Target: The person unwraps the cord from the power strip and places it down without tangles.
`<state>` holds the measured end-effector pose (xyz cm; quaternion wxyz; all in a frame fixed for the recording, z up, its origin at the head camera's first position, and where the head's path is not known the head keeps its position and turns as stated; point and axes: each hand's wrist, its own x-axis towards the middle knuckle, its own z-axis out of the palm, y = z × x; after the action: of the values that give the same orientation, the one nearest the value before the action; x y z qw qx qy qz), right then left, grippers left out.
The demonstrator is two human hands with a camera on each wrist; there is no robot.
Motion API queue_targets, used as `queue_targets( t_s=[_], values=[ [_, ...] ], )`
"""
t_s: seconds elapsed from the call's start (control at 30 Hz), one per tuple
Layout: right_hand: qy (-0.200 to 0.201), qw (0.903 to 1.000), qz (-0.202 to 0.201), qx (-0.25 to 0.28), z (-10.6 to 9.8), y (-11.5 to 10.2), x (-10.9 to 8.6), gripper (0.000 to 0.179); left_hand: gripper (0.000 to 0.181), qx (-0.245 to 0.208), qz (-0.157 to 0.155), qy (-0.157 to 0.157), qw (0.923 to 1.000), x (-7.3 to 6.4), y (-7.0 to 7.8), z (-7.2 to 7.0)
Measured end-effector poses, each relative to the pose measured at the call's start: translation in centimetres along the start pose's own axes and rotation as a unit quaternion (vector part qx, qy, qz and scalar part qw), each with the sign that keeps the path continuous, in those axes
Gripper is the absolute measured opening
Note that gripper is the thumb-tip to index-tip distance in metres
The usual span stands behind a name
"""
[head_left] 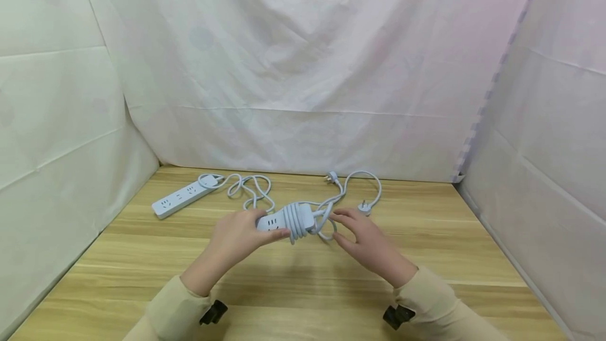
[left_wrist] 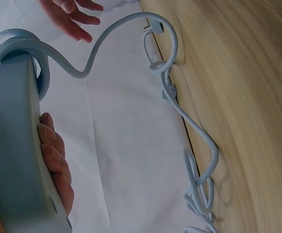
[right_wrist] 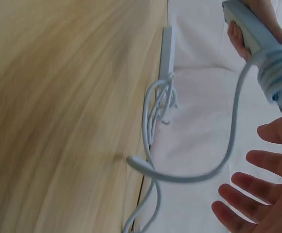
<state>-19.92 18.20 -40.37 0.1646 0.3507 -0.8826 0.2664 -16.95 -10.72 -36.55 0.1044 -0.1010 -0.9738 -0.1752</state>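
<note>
My left hand grips a white power strip by one end, thumb along its socket face. Several turns of its cord wrap tightly round the strip's other end. In the left wrist view, the fingers curl round the strip's edge. Beside the wrapped end, my right hand has its fingers spread by a loose loop of cord. The right wrist view shows this right hand with nothing between thumb and fingers, and a slack length of cord hanging from the strip.
A second white power strip lies at the back left of the wooden table, its cord in loose loops. Two plugs lie at the back: one plug near the cloth wall, the other plug beyond the right hand.
</note>
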Motion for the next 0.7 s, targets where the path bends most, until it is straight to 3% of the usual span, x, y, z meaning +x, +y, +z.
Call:
queue_targets(
  t_s=[0.3,0.47,0.7],
  values=[
    [-0.020,0.9969,-0.062,0.045,1.9,-1.9,1.0,0.049,0.071,-0.018,-0.005,0.010,0.9998,0.2,0.6,-0.4],
    [-0.039,0.9957,-0.061,0.057,2.6,-2.8,1.4,0.059,0.068,-0.022,-0.005,0.011,0.9997,0.2,0.9,-0.4],
    [-0.081,0.9912,-0.039,0.097,3.3,-3.7,1.7,0.061,0.065,-0.032,-0.003,0.005,0.9995,0.2,1.0,-0.3]
  ],
)
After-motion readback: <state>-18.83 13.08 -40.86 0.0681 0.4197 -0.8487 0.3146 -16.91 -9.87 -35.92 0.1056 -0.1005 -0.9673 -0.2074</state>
